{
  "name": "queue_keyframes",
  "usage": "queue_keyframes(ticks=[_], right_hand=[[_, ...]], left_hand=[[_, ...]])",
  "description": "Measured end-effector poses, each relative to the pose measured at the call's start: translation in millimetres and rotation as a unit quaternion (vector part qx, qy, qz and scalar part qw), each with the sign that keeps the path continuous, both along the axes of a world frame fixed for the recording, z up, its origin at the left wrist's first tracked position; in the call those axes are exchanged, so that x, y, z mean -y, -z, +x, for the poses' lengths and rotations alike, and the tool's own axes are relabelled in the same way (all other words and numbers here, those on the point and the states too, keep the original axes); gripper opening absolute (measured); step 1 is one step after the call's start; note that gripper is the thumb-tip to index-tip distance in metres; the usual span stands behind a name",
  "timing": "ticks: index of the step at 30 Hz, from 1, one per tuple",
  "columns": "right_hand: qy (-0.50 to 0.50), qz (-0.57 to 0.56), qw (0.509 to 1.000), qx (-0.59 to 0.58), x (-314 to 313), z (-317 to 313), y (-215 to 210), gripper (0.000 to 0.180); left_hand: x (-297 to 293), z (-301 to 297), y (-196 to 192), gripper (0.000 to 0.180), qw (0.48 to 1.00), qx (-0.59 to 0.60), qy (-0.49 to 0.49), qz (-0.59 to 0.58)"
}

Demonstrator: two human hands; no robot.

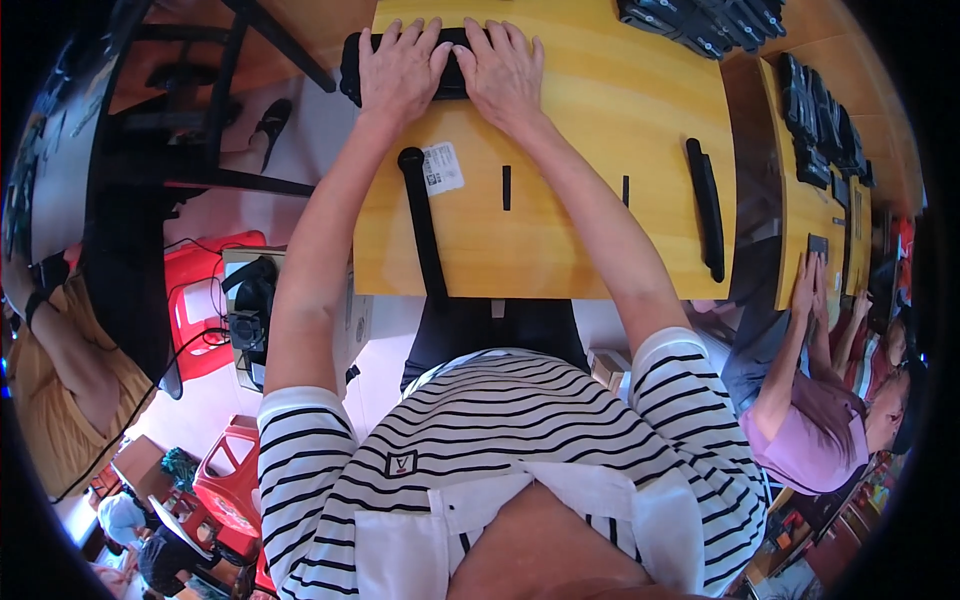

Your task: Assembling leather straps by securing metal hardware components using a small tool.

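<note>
At the far left edge of the yellow wooden table [580, 265] lies a black, soft-looking folded bundle [453, 86]. My left hand [405, 75] rests flat on it, fingers stretched forward. My right hand [503, 80] lies beside it with fingers spread, thumb near the left thumb, over the bundle's right part. Both hands hide much of the bundle. Nearer me, a long black strap [424, 220] with a rounded end runs to the front edge. Its top touches a white printed label sheet [443, 168]. Two short black strips [507, 188] lie apart on the wood.
A long black folded piece [706, 210] lies along the table's right side. Black packed items [700, 25] are piled at the far right corner. On the left stand a red stool [205, 300] and a box [240, 340] with black gear. People work at tables on both sides.
</note>
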State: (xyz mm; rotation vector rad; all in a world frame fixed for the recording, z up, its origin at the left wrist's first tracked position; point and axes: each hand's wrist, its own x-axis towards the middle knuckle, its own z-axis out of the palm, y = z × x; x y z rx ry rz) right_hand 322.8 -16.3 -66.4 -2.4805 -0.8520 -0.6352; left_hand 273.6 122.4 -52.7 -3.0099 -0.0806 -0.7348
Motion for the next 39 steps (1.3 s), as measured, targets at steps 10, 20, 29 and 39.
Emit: queue_keyframes(ticks=[10,20,29,39], right_hand=[[0.007,-0.011,1.0,0.02,1,1,1,0.041],[0.028,0.037,0.995,0.09,8,-4,-17,0.045],[0.013,0.082,0.984,-0.155,161,-59,-62,0.027],[-0.036,-0.053,0.992,-0.11,198,-142,-25,0.02]], left_hand=[[1,-1,1,0.042,1.0,-0.007,-0.005,0.008],[15,-38,-45,0.048,0.992,0.118,-0.002,-0.047],[51,-190,-38,0.051,0.879,-0.122,-0.152,-0.436],[92,-216,-3,0.04,0.904,-0.109,-0.194,-0.365]])
